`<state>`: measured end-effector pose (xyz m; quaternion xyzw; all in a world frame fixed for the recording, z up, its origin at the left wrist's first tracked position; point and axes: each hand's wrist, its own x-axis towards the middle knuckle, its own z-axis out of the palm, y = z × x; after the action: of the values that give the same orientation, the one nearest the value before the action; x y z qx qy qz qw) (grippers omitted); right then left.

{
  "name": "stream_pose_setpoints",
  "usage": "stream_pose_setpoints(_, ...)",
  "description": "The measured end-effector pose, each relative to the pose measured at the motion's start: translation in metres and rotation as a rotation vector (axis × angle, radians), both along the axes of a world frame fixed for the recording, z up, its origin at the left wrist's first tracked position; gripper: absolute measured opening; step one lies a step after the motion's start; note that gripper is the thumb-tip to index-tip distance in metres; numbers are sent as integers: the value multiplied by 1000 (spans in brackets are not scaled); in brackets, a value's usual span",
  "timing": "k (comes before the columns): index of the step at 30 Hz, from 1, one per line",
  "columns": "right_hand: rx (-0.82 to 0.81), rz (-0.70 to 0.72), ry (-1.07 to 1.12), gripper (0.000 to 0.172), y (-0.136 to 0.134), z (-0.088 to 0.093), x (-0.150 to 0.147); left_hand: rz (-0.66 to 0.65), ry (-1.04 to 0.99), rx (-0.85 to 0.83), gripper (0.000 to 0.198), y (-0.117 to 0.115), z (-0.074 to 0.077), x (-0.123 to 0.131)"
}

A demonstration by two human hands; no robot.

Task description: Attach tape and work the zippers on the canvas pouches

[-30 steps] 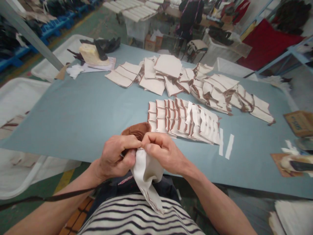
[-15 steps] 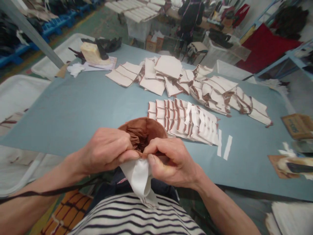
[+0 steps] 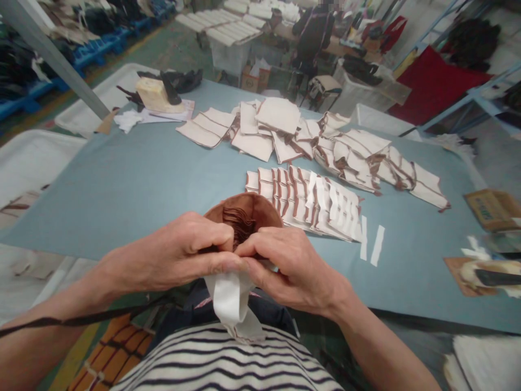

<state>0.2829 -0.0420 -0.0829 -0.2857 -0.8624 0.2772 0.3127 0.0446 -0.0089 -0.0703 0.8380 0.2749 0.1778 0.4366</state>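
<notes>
A brown fabric piece [image 3: 266,209], rounded at its far edge and with gathered folds inside, is held close to my body at the table's near edge. My left hand [image 3: 191,247] pinches its near rim from the left, thumb laid along the top. From the right, my right hand [image 3: 285,266] pinches the same rim, and the fingertips of both hands meet. Below the fingers hangs a looped white strip [image 3: 230,304], its lower end resting by the striped shirt. The exact spot under the fingertips is hidden.
Overlapping cream panels with brown edging [image 3: 301,201] lie just beyond my hands, with two loose white strips [image 3: 377,245] beside them. More cream panels [image 3: 279,115] are heaped farther back on the blue-grey table [image 3: 122,190]. A brush [image 3: 494,277] lies right. A person [image 3: 313,35] is beyond.
My left thumb has stretched forward along the rim to meet my right fingertips, covering the pinched spot. The brown piece has shifted slightly right, and the white strip's loop has turned a little.
</notes>
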Motion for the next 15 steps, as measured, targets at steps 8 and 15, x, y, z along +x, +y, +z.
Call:
stream_pose_setpoints(8,-105,103,-87,20,-19,7,16,-111,42,191,36,-21,-1,-1)
stream_pose_setpoints(15,-200,109,102,42,-20,-18,9,10,-143,-134,37,-59,-3,17)
